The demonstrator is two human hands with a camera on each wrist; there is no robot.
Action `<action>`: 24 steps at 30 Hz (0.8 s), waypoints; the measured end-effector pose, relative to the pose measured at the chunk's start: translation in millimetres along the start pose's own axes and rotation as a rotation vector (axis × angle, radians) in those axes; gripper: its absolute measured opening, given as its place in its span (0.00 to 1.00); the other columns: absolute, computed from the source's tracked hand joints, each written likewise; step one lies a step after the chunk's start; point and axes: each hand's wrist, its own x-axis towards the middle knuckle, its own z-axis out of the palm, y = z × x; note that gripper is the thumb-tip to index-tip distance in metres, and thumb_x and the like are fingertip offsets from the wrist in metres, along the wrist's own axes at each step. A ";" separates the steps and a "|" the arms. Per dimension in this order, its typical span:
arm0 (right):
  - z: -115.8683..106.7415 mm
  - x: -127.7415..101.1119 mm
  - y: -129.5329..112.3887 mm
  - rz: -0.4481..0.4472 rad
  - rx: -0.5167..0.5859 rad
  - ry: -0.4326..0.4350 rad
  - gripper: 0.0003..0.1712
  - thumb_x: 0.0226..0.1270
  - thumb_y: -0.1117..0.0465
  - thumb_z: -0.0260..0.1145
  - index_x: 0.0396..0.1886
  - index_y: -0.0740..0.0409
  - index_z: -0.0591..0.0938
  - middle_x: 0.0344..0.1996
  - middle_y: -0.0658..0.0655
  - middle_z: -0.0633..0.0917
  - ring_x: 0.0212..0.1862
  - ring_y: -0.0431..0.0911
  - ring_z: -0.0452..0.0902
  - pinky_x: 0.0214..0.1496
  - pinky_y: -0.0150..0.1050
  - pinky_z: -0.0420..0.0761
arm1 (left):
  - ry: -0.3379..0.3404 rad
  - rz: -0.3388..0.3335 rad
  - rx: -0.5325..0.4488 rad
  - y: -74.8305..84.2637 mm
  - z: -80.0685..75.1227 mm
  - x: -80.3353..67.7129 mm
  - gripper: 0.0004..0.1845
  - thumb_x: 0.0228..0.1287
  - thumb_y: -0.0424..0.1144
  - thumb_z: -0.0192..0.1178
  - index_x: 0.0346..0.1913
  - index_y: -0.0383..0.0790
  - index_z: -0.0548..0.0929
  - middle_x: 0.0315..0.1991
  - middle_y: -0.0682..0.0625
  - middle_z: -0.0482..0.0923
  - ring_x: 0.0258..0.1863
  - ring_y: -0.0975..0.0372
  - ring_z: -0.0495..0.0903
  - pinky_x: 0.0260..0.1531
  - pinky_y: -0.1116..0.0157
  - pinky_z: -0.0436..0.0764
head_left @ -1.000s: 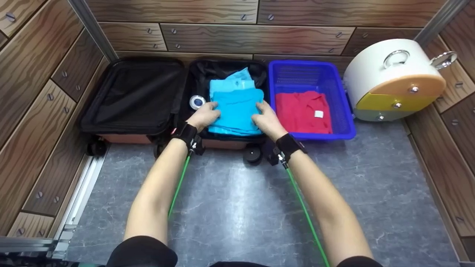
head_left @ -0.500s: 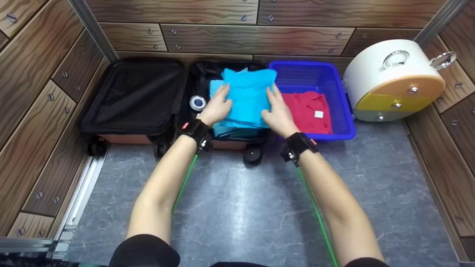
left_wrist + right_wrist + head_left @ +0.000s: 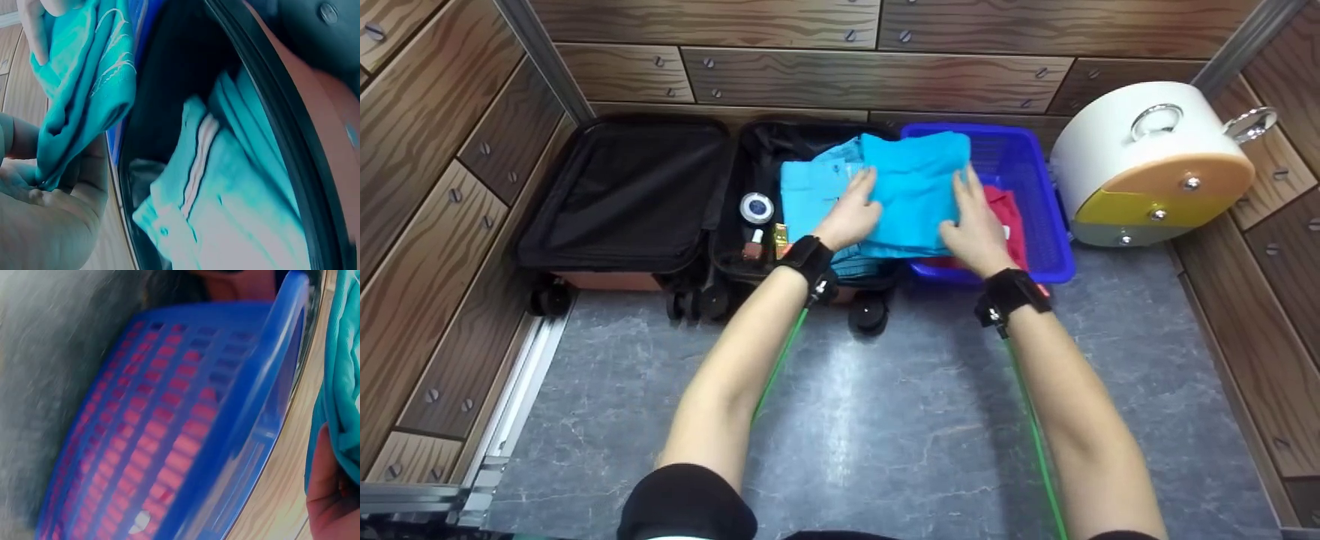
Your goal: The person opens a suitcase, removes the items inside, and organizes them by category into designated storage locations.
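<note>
Both hands hold a folded bright-blue garment (image 3: 919,191) by its two sides, spanning the gap between the open suitcase (image 3: 765,139) and the blue basket (image 3: 1039,187). My left hand (image 3: 851,214) grips its left edge, with thumb and fingers round the folded layers in the left wrist view. On the right edge, my right hand (image 3: 979,232) pinches the cloth. A lighter blue shirt (image 3: 806,191) lies folded in the suitcase. Partly covered by the held garment, a red shirt (image 3: 1006,217) lies in the basket.
Beside the light shirt in the suitcase are a round white-rimmed tin (image 3: 756,208), a small bottle with a white cap (image 3: 753,246) and a gold item (image 3: 781,238). The suitcase's black half (image 3: 630,195) lies left. A white rounded drawer box (image 3: 1140,165) stands right of the basket.
The folded bright-blue garment has been lifted from the suitcase and carried right, partly over the basket, by both hands. The lighter shirt and small items beneath are now uncovered.
</note>
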 end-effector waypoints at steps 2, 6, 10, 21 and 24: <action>-5.5 -1.2 7.8 0.011 -0.015 -0.003 0.52 0.57 0.66 0.58 0.83 0.57 0.50 0.83 0.49 0.41 0.75 0.58 0.59 0.52 0.55 0.77 | -0.012 0.006 0.005 3.9 8.2 5.1 0.34 0.79 0.34 0.41 0.82 0.37 0.45 0.83 0.43 0.36 0.81 0.59 0.36 0.76 0.68 0.40; -14.6 -3.6 21.2 0.036 -0.066 -0.004 0.52 0.58 0.66 0.58 0.83 0.56 0.49 0.83 0.49 0.41 0.76 0.60 0.56 0.51 0.57 0.78 | -0.051 0.009 0.005 9.2 23.0 14.5 0.35 0.78 0.32 0.42 0.82 0.37 0.43 0.83 0.43 0.33 0.81 0.59 0.35 0.75 0.70 0.41; -20.3 -6.5 32.2 0.070 -0.109 -0.021 0.52 0.60 0.66 0.56 0.84 0.55 0.48 0.83 0.48 0.38 0.76 0.60 0.58 0.42 0.53 0.77 | -0.087 0.006 -0.017 12.7 36.8 21.0 0.38 0.76 0.29 0.44 0.82 0.37 0.40 0.83 0.43 0.30 0.81 0.59 0.34 0.74 0.72 0.41; -28.9 -10.4 56.0 0.139 -0.162 -0.102 0.51 0.63 0.69 0.53 0.83 0.58 0.42 0.82 0.49 0.31 0.77 0.63 0.54 0.50 0.58 0.77 | -0.086 -0.073 -0.146 27.3 74.7 37.8 0.42 0.71 0.33 0.49 0.82 0.36 0.40 0.83 0.44 0.30 0.80 0.61 0.33 0.72 0.76 0.39; -28.6 -11.0 60.5 0.141 -0.174 -0.134 0.51 0.63 0.71 0.53 0.83 0.59 0.41 0.82 0.50 0.29 0.75 0.65 0.57 0.51 0.61 0.76 | -0.078 -0.108 -0.204 31.3 82.5 40.7 0.44 0.68 0.37 0.50 0.82 0.36 0.41 0.83 0.45 0.30 0.80 0.62 0.33 0.71 0.77 0.42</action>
